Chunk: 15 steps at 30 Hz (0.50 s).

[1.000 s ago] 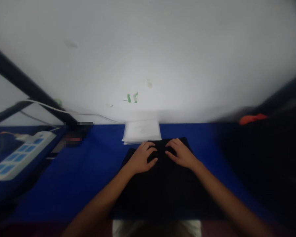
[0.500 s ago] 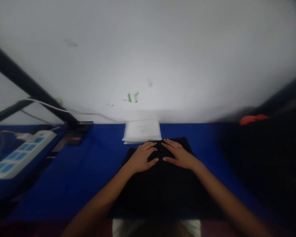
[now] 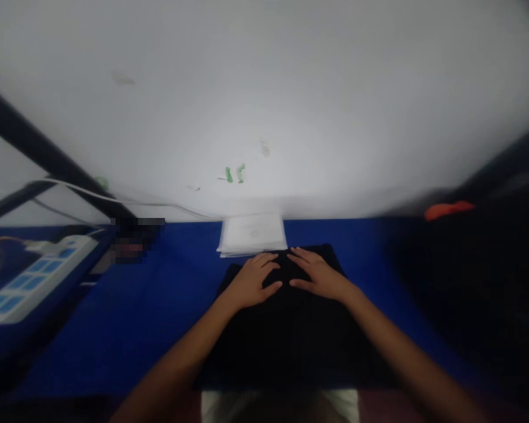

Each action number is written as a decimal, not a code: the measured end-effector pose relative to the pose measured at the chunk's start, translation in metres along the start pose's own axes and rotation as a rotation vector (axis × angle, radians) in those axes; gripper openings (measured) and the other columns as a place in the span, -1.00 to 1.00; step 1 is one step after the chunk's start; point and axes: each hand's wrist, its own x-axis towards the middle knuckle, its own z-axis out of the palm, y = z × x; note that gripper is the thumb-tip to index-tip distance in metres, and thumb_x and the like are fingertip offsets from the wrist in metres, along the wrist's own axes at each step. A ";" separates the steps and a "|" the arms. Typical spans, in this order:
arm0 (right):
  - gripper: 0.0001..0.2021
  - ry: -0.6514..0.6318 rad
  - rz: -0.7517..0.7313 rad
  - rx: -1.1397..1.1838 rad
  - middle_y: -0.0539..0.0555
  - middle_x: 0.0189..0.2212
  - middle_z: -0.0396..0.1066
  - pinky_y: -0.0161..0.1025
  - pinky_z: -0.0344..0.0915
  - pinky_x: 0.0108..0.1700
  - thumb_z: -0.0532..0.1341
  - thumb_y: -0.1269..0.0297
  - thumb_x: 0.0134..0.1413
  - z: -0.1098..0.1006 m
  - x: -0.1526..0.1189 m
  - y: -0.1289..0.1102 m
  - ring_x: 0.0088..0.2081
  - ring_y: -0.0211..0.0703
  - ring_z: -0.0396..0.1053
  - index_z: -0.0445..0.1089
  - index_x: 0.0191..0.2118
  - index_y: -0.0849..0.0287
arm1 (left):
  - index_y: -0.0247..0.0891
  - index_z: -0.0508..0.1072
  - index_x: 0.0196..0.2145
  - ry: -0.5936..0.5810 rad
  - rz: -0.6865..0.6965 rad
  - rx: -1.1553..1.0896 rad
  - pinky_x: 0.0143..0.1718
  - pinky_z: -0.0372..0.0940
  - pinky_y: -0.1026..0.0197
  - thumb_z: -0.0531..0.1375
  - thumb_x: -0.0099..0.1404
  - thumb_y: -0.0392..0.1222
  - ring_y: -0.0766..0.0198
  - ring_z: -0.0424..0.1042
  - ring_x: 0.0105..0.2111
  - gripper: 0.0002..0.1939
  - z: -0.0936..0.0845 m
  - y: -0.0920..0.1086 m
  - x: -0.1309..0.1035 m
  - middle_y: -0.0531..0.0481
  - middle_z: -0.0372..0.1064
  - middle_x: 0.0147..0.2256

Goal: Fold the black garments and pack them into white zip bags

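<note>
A black cloth item (image 3: 291, 335), perhaps a folded garment, lies on the blue surface (image 3: 171, 311) in front of me. My left hand (image 3: 255, 281) rests flat on its far left part, fingers stretched out. Facing it, my right hand (image 3: 320, 275) lies flat on the far right part, fingers spread. A small gap separates the two thumbs. Just beyond the fingertips is a stack of flat white packets or sheets (image 3: 253, 232), close to the cloth's far edge. The cloth's folds are too dark to make out.
A white power strip (image 3: 39, 279) with blue sockets lies at the left, and a white cable (image 3: 154, 204) runs along the wall (image 3: 335, 117). Black frame bars (image 3: 48, 144) slant at the left. At the right is a large dark mass (image 3: 476, 282) with an orange object (image 3: 448, 210) on it.
The view has shifted very slightly. Both hands stay in the same place on the black cloth.
</note>
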 end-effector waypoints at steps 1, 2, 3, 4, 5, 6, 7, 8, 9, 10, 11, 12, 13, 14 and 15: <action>-0.23 0.000 -0.001 -0.001 0.28 0.34 -0.03 0.08 -0.03 0.32 0.09 -0.22 0.15 0.000 0.000 0.000 0.35 0.13 -0.06 0.08 0.33 0.17 | -0.17 0.37 0.05 -0.001 -0.001 -0.001 0.22 0.10 -0.08 0.13 0.34 -0.01 0.04 0.11 0.25 -0.63 0.000 0.000 0.000 -0.13 0.20 0.21; -0.23 0.000 -0.003 -0.001 0.27 0.34 -0.03 0.08 -0.03 0.32 0.08 -0.23 0.15 0.000 0.000 0.000 0.35 0.13 -0.07 0.08 0.33 0.17 | -0.17 0.37 0.05 0.000 -0.002 -0.002 0.22 0.10 -0.08 0.14 0.34 -0.01 0.04 0.11 0.25 -0.63 0.000 0.001 0.000 -0.12 0.20 0.21; -0.23 0.001 -0.005 -0.002 0.27 0.34 -0.02 0.08 -0.03 0.32 0.08 -0.23 0.15 0.000 0.000 0.001 0.35 0.13 -0.07 0.08 0.33 0.17 | -0.17 0.37 0.04 0.000 -0.002 -0.002 0.23 0.10 -0.08 0.14 0.34 -0.01 0.05 0.11 0.25 -0.63 -0.001 0.001 0.000 -0.12 0.20 0.21; -0.23 0.002 -0.006 -0.002 0.27 0.34 -0.02 0.09 -0.03 0.32 0.08 -0.23 0.15 0.000 0.000 0.001 0.35 0.13 -0.06 0.08 0.33 0.17 | -0.17 0.38 0.04 0.001 -0.003 -0.001 0.23 0.10 -0.07 0.14 0.34 -0.01 0.05 0.11 0.25 -0.63 0.000 0.001 0.000 -0.12 0.20 0.21; -0.23 0.000 -0.007 -0.002 0.28 0.34 -0.02 0.08 -0.03 0.32 0.08 -0.23 0.15 0.000 0.000 0.001 0.35 0.13 -0.06 0.08 0.33 0.18 | -0.18 0.38 0.04 0.002 -0.004 0.000 0.23 0.10 -0.07 0.14 0.34 -0.01 0.05 0.11 0.25 -0.64 0.000 0.001 0.000 -0.12 0.19 0.21; -0.23 -0.002 -0.006 -0.004 0.28 0.34 -0.02 0.08 -0.03 0.32 0.08 -0.23 0.15 0.000 0.000 0.001 0.35 0.13 -0.06 0.08 0.33 0.18 | -0.18 0.38 0.04 0.004 -0.005 0.000 0.23 0.09 -0.08 0.14 0.34 -0.01 0.05 0.11 0.25 -0.64 0.000 0.000 0.000 -0.12 0.19 0.22; -0.23 -0.005 -0.006 -0.006 0.29 0.34 -0.02 0.08 -0.03 0.32 0.07 -0.23 0.15 0.000 0.000 0.000 0.35 0.13 -0.06 0.08 0.33 0.19 | -0.17 0.38 0.03 0.005 -0.004 0.000 0.23 0.09 -0.08 0.14 0.34 0.00 0.05 0.11 0.25 -0.64 0.000 0.000 0.000 -0.13 0.19 0.22; -0.23 -0.009 -0.006 -0.006 0.29 0.34 -0.02 0.08 -0.03 0.32 0.07 -0.23 0.16 -0.001 0.000 0.000 0.35 0.13 -0.07 0.08 0.33 0.19 | -0.17 0.38 0.03 0.005 -0.003 -0.001 0.23 0.09 -0.08 0.13 0.34 0.00 0.05 0.11 0.25 -0.64 0.001 0.000 0.000 -0.13 0.19 0.22; -0.23 -0.009 -0.006 -0.004 0.28 0.34 -0.03 0.09 -0.03 0.31 0.07 -0.23 0.16 -0.001 0.000 0.000 0.35 0.13 -0.07 0.07 0.33 0.18 | -0.17 0.38 0.03 0.005 -0.002 -0.001 0.23 0.09 -0.08 0.13 0.34 0.00 0.04 0.11 0.24 -0.64 0.001 0.000 0.000 -0.13 0.19 0.22; -0.23 -0.010 -0.007 0.000 0.27 0.35 -0.03 0.09 -0.03 0.31 0.07 -0.23 0.16 -0.001 0.000 0.000 0.35 0.13 -0.07 0.07 0.33 0.17 | -0.17 0.38 0.03 0.006 -0.002 -0.001 0.23 0.08 -0.08 0.13 0.34 0.00 0.04 0.11 0.24 -0.64 0.001 0.000 0.000 -0.13 0.19 0.21; -0.24 -0.009 -0.007 0.005 0.27 0.35 -0.03 0.10 -0.03 0.31 0.08 -0.23 0.16 -0.001 0.000 -0.001 0.35 0.13 -0.07 0.07 0.34 0.16 | -0.17 0.38 0.03 0.006 -0.002 -0.003 0.24 0.08 -0.09 0.13 0.34 0.00 0.04 0.11 0.25 -0.64 0.001 0.000 0.000 -0.13 0.19 0.21; -0.23 -0.008 -0.006 0.010 0.27 0.35 -0.03 0.11 -0.03 0.31 0.08 -0.22 0.15 -0.001 0.000 -0.001 0.35 0.14 -0.06 0.07 0.34 0.16 | -0.18 0.38 0.03 0.007 -0.002 -0.004 0.24 0.08 -0.09 0.13 0.34 0.00 0.03 0.11 0.25 -0.64 0.001 0.000 0.000 -0.14 0.19 0.21; -0.23 -0.007 -0.005 0.012 0.27 0.35 -0.03 0.11 -0.03 0.31 0.09 -0.22 0.15 -0.001 0.000 -0.001 0.35 0.15 -0.06 0.07 0.33 0.16 | -0.18 0.38 0.03 0.008 -0.003 -0.005 0.24 0.08 -0.09 0.13 0.34 0.00 0.03 0.11 0.25 -0.64 0.001 0.000 0.000 -0.14 0.19 0.22; -0.23 -0.006 -0.003 0.012 0.27 0.34 -0.03 0.11 -0.02 0.31 0.09 -0.22 0.15 -0.001 0.000 0.000 0.35 0.15 -0.06 0.08 0.33 0.16 | -0.18 0.38 0.04 0.008 -0.004 -0.006 0.24 0.08 -0.09 0.13 0.35 0.00 0.03 0.11 0.25 -0.63 0.001 0.000 0.000 -0.14 0.19 0.22; -0.23 -0.004 -0.004 0.011 0.28 0.34 -0.02 0.11 -0.02 0.31 0.09 -0.23 0.15 -0.001 0.000 0.000 0.35 0.15 -0.06 0.08 0.33 0.17 | -0.18 0.38 0.04 0.006 -0.005 -0.006 0.23 0.08 -0.09 0.13 0.35 0.00 0.04 0.11 0.25 -0.63 0.000 0.000 0.000 -0.14 0.19 0.22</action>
